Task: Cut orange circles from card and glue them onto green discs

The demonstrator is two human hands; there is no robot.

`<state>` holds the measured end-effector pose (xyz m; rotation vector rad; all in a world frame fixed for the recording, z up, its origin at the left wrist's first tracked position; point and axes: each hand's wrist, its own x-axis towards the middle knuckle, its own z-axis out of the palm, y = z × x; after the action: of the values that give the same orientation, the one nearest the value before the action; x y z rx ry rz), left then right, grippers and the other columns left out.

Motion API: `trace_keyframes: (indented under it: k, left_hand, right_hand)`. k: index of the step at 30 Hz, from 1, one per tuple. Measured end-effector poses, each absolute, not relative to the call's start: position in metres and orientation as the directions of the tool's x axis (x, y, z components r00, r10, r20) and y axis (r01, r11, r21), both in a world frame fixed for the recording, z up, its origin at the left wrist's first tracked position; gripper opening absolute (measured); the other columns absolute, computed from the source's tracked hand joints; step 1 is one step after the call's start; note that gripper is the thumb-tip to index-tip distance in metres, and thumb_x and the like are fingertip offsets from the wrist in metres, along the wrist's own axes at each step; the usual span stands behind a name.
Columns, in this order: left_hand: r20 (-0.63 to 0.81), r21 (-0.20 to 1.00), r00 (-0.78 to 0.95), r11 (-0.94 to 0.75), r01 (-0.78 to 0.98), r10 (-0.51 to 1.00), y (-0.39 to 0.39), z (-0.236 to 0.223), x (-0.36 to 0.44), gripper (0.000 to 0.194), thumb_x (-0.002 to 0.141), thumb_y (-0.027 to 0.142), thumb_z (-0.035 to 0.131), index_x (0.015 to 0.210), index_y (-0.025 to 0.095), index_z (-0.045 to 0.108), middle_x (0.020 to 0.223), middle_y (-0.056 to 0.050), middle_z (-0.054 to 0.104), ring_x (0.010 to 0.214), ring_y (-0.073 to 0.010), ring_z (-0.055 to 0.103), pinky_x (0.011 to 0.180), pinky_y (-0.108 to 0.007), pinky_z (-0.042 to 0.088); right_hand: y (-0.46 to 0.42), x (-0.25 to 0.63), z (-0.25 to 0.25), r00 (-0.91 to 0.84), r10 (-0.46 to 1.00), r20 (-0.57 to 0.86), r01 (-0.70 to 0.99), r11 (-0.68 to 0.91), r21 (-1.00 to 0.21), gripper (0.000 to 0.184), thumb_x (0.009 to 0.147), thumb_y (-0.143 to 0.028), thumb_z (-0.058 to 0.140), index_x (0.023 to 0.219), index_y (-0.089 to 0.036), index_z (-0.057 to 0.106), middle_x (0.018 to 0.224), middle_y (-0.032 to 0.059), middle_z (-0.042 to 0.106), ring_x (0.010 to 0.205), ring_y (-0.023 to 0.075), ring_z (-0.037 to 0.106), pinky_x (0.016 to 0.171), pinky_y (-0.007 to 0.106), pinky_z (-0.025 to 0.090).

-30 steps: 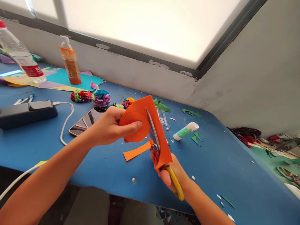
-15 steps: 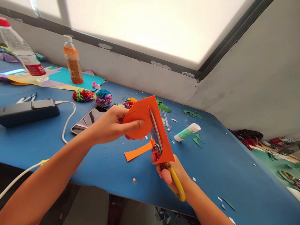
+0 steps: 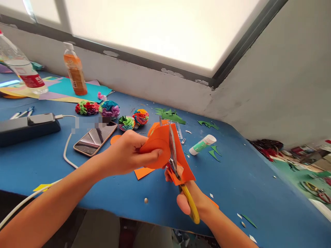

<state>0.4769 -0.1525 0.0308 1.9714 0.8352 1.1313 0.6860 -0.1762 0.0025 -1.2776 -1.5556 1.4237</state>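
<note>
My left hand (image 3: 131, 151) pinches a sheet of orange paper (image 3: 159, 148), thumb on top and fingers behind it. A curved outline is drawn on the paper, and its lower edge is cut round. In my right hand (image 3: 187, 199) is a pair of scissors (image 3: 172, 148) with yellow handles. The blades stand apart with the paper between them, pointing away from me. A strip of the orange sheet hangs to the right of the blades. Under my hands lies a flat orange paper scrap (image 3: 143, 172) on the blue table.
A glue stick (image 3: 203, 144) lies right of the paper, among green paper scraps (image 3: 170, 115). Behind my left hand are a phone (image 3: 95, 138) and several ruffled paper balls (image 3: 110, 109). Two bottles, an orange drink (image 3: 75, 70) and a clear one (image 3: 28, 74), stand back left by coloured sheets.
The scissor blades have opened wider, and the orange paper has bent and turned between them. Both hands sit slightly lower in view. The camera has shifted a little.
</note>
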Motion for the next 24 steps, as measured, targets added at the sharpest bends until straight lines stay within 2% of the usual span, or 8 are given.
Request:
trace_keyframes:
  k: [2,5,8,11,16,20,24]
  left_hand:
    - [0.448,0.816,0.420,-0.553,0.167,0.789,-0.152,0.029,0.479,0.037,0.081,0.018,0.053,0.052,0.016,0.031,0.050,0.006,0.025,0.048,-0.0046,0.020,0.040,-0.018,0.017]
    - [0.442,0.825,0.412,-0.541,0.161,0.797,-0.151,0.030,0.479,0.037,0.081,0.019,0.054,0.052,0.016,0.032,0.050,0.006,0.025,0.048,-0.0048,0.020,0.039,-0.019,0.016]
    - [0.419,0.843,0.400,-0.513,0.160,0.815,-0.151,0.032,0.476,0.037,0.082,0.023,0.055,0.052,0.017,0.034,0.050,0.006,0.026,0.048,-0.0053,0.020,0.039,-0.019,0.017]
    - [0.399,0.861,0.403,-0.488,0.146,0.824,-0.150,0.033,0.473,0.035,0.081,0.026,0.055,0.053,0.017,0.037,0.051,0.005,0.027,0.048,-0.0059,0.020,0.040,-0.020,0.019]
    - [0.276,0.904,0.492,-0.397,0.158,0.826,-0.150,0.033,0.474,0.035,0.081,0.028,0.054,0.052,0.017,0.038,0.051,0.004,0.030,0.048,-0.0068,0.024,0.041,-0.021,0.021]
    - [0.102,0.919,0.645,-0.320,0.231,0.757,-0.152,0.028,0.482,0.032,0.080,0.026,0.052,0.053,0.017,0.037,0.050,0.005,0.029,0.047,-0.0068,0.024,0.042,-0.023,0.018]
    - [-0.023,0.900,0.732,-0.305,0.312,0.681,-0.155,0.020,0.491,0.027,0.077,0.021,0.049,0.055,0.018,0.034,0.052,0.005,0.027,0.048,-0.0071,0.024,0.044,-0.023,0.018]
  right_hand:
    - [-0.173,0.685,-0.004,-0.228,0.952,-0.205,0.171,-0.168,-0.971,0.035,0.061,-0.053,0.069,0.069,-0.022,0.053,0.063,-0.0014,0.045,0.050,0.0104,0.046,0.038,0.020,0.034]
    - [-0.168,0.686,-0.015,-0.225,0.928,-0.297,0.096,-0.282,-0.955,0.040,0.067,-0.059,0.059,0.060,-0.021,0.046,0.055,-0.0032,0.039,0.043,0.0085,0.040,0.036,0.020,0.027]
    - [-0.167,0.690,-0.021,-0.295,0.929,-0.223,0.138,-0.190,-0.972,0.043,0.068,-0.059,0.059,0.057,-0.020,0.044,0.048,-0.0048,0.037,0.039,0.0071,0.034,0.037,0.020,0.021]
    - [-0.168,0.693,-0.019,-0.302,0.945,-0.126,0.208,-0.064,-0.976,0.049,0.065,-0.063,0.065,0.055,-0.020,0.043,0.046,-0.0055,0.037,0.039,0.0064,0.031,0.039,0.022,0.021]
    - [-0.172,0.693,-0.005,-0.351,0.931,-0.102,0.133,-0.059,-0.989,0.064,0.057,-0.080,0.059,0.072,-0.018,0.054,0.053,-0.0029,0.051,0.036,0.0065,0.033,0.040,0.026,0.025]
    - [-0.174,0.693,-0.001,-0.378,0.925,-0.042,0.073,-0.015,-0.997,0.060,0.052,-0.068,0.075,0.080,-0.019,0.054,0.057,-0.0049,0.053,0.036,0.0036,0.029,0.037,0.023,0.023]
    - [-0.176,0.694,-0.002,-0.364,0.931,-0.027,0.125,0.020,-0.992,0.042,0.070,-0.055,0.069,0.069,-0.020,0.047,0.046,-0.0093,0.039,0.037,0.0041,0.028,0.036,0.021,0.021]
